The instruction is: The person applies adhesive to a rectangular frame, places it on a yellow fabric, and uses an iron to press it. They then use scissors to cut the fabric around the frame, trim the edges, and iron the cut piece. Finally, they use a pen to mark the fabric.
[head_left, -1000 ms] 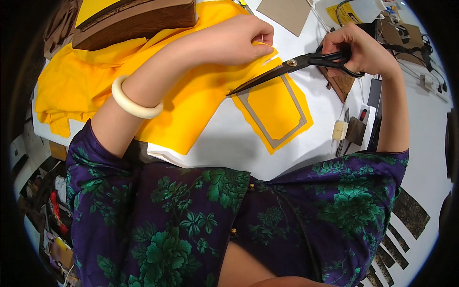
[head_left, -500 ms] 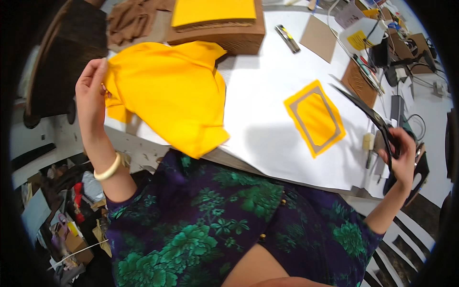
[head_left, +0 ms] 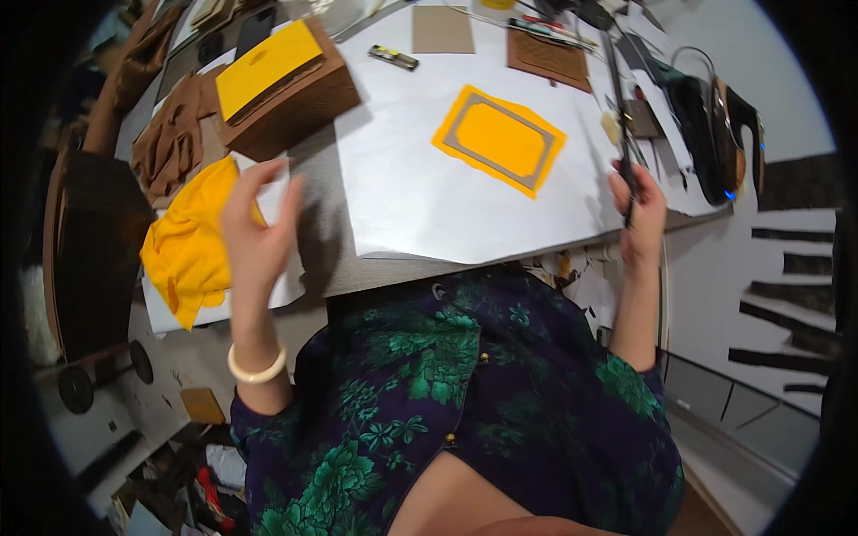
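My left hand (head_left: 259, 219) hovers beside a crumpled yellow sheet (head_left: 186, 239), cloth or thin leather, at the table's left. Its thumb and fingers are spread, slightly blurred, with nothing between them. The sheet lies partly behind the hand. At the right front edge, my right hand (head_left: 642, 214) is closed round a pair of black scissors (head_left: 619, 107), blades upward and seen nearly edge-on. Left of the scissors, on white paper (head_left: 402, 196), lies a small yellow piece (head_left: 500, 132) with cut corners. A grey rectangular frame (head_left: 474, 159) rests on it, leaving a yellow margin.
A brown block (head_left: 299, 103) carrying a yellow-topped slab (head_left: 268, 71) stands at the back left, beside crumpled brown material (head_left: 174, 134). Farther back are a utility knife (head_left: 393, 58), a grey-brown card (head_left: 442, 31) and a tooled brown panel (head_left: 550, 61) with pens.
My left hand has let go of the yellow sheet, which now lies bunched at the left. The scissors have swung to point upward in my right hand. The whole view has turned.
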`<state>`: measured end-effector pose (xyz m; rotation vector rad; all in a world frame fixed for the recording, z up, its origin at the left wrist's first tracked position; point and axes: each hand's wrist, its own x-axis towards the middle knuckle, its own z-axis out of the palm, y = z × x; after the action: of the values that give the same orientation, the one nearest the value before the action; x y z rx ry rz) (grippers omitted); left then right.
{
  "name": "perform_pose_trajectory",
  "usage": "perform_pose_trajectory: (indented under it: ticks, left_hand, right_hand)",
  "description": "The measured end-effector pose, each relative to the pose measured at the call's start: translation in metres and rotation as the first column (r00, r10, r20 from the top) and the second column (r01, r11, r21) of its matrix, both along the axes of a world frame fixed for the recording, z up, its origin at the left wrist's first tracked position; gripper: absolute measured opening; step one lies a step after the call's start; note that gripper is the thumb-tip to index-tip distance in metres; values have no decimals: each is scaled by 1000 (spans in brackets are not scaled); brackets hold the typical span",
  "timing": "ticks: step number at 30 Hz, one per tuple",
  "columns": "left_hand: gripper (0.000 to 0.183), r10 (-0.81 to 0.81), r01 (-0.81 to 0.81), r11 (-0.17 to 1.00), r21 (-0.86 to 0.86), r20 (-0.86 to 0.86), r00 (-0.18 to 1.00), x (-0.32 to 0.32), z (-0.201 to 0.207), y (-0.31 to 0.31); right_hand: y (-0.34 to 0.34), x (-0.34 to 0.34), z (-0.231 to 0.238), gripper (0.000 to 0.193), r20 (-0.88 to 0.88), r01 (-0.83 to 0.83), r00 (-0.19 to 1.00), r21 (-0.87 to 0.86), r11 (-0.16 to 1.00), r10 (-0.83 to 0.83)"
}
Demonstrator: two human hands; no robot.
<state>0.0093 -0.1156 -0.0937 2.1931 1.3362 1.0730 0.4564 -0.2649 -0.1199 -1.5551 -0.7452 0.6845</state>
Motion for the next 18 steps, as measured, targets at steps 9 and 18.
perform_pose_trajectory:
  ticks: [9, 18]
  left_hand:
    - [25, -124, 56, 942, -330, -190, 974, 195, -78, 92]
    - [22, -113, 114, 880, -462, 32, 993, 200, -72, 81]
  right_hand:
    - [68, -47, -56, 33, 110, 55, 992, 82, 995, -64]
    - [47, -40, -50, 35, 49, 110, 992, 44, 993, -113]
